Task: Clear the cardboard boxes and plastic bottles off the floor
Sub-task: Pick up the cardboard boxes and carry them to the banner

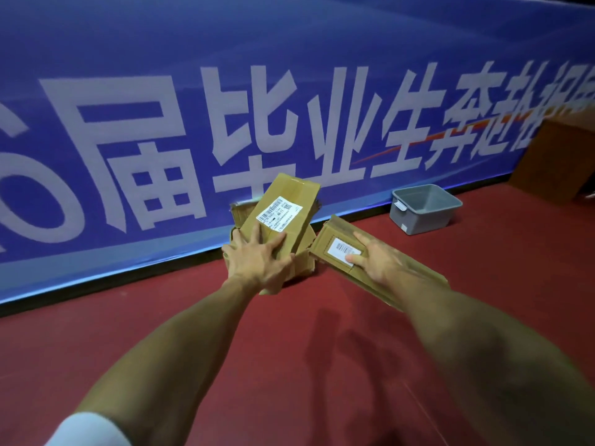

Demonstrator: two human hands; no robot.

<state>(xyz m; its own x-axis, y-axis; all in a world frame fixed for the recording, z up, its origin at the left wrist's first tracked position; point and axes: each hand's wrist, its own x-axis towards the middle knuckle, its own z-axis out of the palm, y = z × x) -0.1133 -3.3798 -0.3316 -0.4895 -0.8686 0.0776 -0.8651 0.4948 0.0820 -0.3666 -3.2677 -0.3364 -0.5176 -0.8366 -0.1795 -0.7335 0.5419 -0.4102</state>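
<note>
A flattened cardboard box with a white shipping label [286, 204] leans against the blue banner, on top of other flattened cardboard [302, 252]. My left hand [257, 262] grips the lower end of this stack, fingers spread over the top piece. A second flattened box with a barcode label [335, 239] lies tilted above the red floor to the right. My right hand [376, 262] holds it, thumb on the label and index finger stretched along its top. No plastic bottles are in view.
A grey plastic tub [418, 217] stands on the red floor [225, 349] near the banner, right of the boxes. A brown wooden cabinet [557, 159] fills the far right corner. The blue banner wall [161, 140] runs along the back.
</note>
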